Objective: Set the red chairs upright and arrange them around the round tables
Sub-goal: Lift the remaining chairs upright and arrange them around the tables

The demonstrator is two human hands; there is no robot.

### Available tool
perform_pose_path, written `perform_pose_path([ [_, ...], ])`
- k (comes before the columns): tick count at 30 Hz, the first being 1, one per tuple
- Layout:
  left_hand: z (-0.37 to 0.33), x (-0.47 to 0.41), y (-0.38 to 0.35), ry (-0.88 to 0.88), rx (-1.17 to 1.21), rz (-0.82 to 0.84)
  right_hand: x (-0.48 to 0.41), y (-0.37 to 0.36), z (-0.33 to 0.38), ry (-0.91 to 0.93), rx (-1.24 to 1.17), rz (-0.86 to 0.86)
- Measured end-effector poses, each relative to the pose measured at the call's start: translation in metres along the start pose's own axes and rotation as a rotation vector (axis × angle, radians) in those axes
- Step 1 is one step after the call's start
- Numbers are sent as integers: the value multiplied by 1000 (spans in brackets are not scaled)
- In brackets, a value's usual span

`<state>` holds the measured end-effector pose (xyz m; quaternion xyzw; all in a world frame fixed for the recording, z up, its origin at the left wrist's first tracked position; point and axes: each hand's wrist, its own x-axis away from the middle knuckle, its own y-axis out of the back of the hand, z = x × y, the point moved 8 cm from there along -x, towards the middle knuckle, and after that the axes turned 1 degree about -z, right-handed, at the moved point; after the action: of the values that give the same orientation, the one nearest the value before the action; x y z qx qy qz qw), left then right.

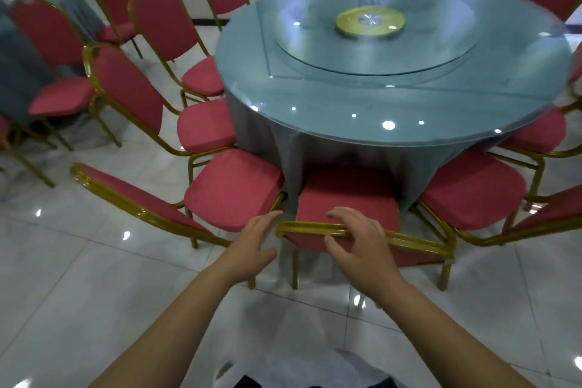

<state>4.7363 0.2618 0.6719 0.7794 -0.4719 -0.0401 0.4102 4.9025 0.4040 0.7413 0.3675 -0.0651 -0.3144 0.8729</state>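
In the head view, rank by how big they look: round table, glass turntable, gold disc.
Largest: round table.
Then: glass turntable.
Smallest: gold disc.
Each lies within the one before, so the order is sure.

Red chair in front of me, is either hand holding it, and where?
The right hand loosely holds the red chair by its backrest's gold top rail; the left hand holds nothing.
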Motion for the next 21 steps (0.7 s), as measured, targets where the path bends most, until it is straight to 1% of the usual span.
perform_pose_path([
  [4,38,21,51,11,106,-61,-19,-55,57,20,-115,67],
  [8,100,49,117,12,200,-137,-31,-134,117,-20,-156,175],
  [12,170,75,189,27,277,-202,-47,-198,170,-108,-228,152],
  [15,212,90,236,43,331,-217,-56,-237,203,-152,-293,127],
  [21,274,96,303,48,350,-253,-78,-288,240,-189,-327,128],
])
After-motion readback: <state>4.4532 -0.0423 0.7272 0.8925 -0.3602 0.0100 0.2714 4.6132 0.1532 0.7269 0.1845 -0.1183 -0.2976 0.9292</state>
